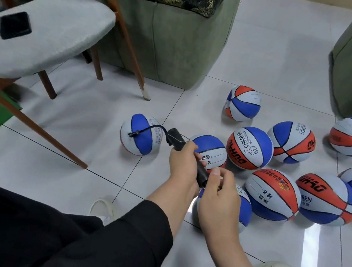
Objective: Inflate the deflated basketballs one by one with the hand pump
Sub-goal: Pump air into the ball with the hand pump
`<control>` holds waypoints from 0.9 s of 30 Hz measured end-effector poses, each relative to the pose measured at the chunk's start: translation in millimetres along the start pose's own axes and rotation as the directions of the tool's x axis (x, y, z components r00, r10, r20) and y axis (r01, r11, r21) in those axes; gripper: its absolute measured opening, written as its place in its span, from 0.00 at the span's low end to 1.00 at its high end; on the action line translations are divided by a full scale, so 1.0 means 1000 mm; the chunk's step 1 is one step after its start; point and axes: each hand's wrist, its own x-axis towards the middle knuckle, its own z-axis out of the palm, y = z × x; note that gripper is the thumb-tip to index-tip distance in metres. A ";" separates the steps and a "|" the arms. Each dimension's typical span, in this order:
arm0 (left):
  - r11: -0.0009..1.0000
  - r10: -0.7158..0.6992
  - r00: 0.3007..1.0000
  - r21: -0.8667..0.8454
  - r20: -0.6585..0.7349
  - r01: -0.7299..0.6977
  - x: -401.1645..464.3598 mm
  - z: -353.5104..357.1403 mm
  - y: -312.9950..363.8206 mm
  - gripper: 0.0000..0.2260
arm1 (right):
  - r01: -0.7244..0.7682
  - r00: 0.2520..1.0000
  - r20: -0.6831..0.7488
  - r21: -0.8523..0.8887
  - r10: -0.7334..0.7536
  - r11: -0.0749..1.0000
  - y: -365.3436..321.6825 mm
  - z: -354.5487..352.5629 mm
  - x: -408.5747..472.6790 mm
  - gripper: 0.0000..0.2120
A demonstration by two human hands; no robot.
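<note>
The left hand (pixel 182 163) wraps the black pump (pixel 189 158) around its barrel, fingers curled tight. The right hand (pixel 218 193) pinches the pump's near end, presumably the handle, fingers bent round it. The hose (pixel 155 129) arcs from the pump's far end to the ball (pixel 139 134) left of the pump, its tip at the ball's valve; whether the needle is fully seated I cannot tell. The other balls (pixel 250 148) lie clustered right of the pump on the floor (pixel 271 56). To pump well, brace the barrel steady, stroke straight along its axis, and keep slack in the hose so the needle isn't levered sideways.
</note>
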 end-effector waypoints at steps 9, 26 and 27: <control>0.997 -0.070 0.996 0.019 -0.057 0.071 0.029 -0.010 0.020 0.03 | 0.003 1.000 -0.014 0.016 -0.003 1.000 0.004 -0.017 -0.019 0.10; 0.997 -0.059 0.998 0.046 0.013 0.058 0.009 -0.008 0.007 0.05 | -0.015 1.000 0.024 0.008 0.015 1.000 -0.002 0.000 -0.009 0.06; 0.997 -0.052 0.999 0.052 0.014 0.051 0.014 -0.008 0.012 0.05 | -0.009 1.000 0.014 0.018 0.008 1.000 -0.002 -0.002 -0.012 0.07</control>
